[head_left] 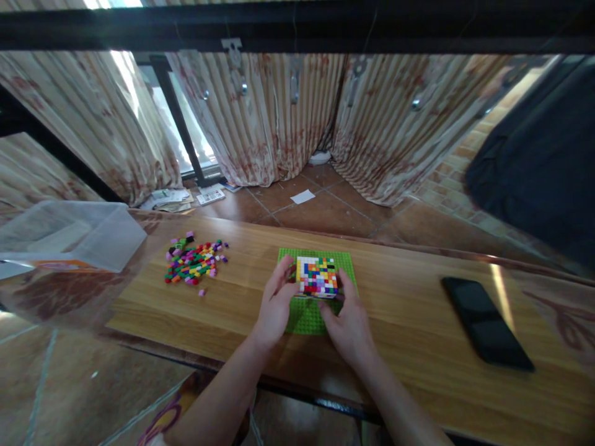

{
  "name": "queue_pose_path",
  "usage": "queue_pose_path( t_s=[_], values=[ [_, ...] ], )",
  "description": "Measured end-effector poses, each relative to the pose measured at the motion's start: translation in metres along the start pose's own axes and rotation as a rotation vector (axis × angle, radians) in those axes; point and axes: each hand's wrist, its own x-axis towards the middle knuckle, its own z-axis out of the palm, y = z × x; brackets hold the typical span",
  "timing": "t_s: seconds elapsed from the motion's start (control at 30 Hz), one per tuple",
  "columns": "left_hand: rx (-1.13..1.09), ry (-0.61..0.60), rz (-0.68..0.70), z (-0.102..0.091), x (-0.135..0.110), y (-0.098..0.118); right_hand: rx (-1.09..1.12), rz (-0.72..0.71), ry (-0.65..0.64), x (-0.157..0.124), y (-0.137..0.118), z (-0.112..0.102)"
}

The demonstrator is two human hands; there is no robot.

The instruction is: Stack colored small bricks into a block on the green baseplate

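A block built of small multicoloured toy bricks point(317, 276) sits over a green studded baseplate point(307, 319) on the wooden board. White and yellow bricks line part of its top; the rest is a mix of colours. My left hand point(275, 305) grips its left side, thumb on the near left corner. On the opposite side, my right hand point(349, 319) holds the block between fingers at the right edge and thumb at the near face. Whether the block rests on the baseplate or is slightly raised, I cannot tell.
Loose coloured bricks point(193, 263) lie heaped at the left, with one pink brick point(201, 292) apart from them. A translucent plastic bin point(100, 232) stands at the far left. To the right lies a black phone point(486, 325). Striped curtains point(279, 124) hang beyond the table.
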Motion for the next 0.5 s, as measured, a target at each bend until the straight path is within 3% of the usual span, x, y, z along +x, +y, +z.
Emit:
queue_pose_path(
  t_s=[0.13, 0.33, 0.5],
  values=[
    [-0.077, -0.019, -0.120, 0.011, 0.002, -0.008, 0.036, -0.040, -0.016, -0.007, -0.002, 0.002],
    [-0.088, -0.057, -0.105, 0.029, -0.012, -0.014, 0.059, -0.073, 0.038, -0.017, -0.005, 0.005],
    [-0.165, -0.051, -0.111, 0.038, -0.007, -0.021, 0.064, -0.034, 0.082, -0.017, 0.001, 0.002]
  ],
)
